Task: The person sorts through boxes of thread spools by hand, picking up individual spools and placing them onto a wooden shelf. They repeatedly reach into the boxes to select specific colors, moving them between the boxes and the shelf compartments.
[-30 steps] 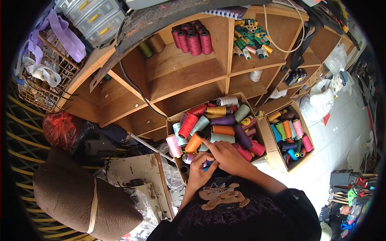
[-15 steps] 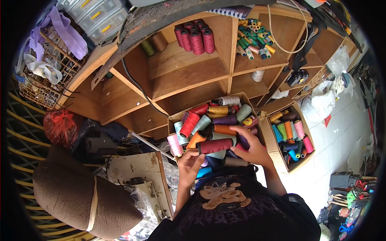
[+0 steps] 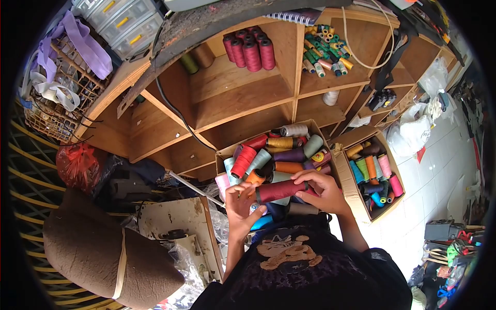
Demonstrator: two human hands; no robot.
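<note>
A dark red thread spool point(image 3: 278, 191) lies nearly level above a cardboard box point(image 3: 337, 178) full of spools in many colours. My right hand point(image 3: 325, 193) grips its right end between thumb and fingers. Beside the left end is my left hand point(image 3: 243, 207), fingers apart and curved, holding nothing. Under and around the hands lie a bright red spool point(image 3: 243, 162), a purple spool point(image 3: 289, 155) and a pink spool point(image 3: 222, 183) at the box's left side.
A smaller box point(image 3: 343, 155) of spools stands to the right. Behind is a wooden shelf point(image 3: 243, 111) with dark red spools point(image 3: 252, 54) and small green spools point(image 3: 330, 49). A brown padded form point(image 3: 103, 253) and a pale board point(image 3: 170, 214) are at the left.
My left hand has let go of the spool's left end and opened. My right hand has shifted left along the spool, its fingers now over the top.
</note>
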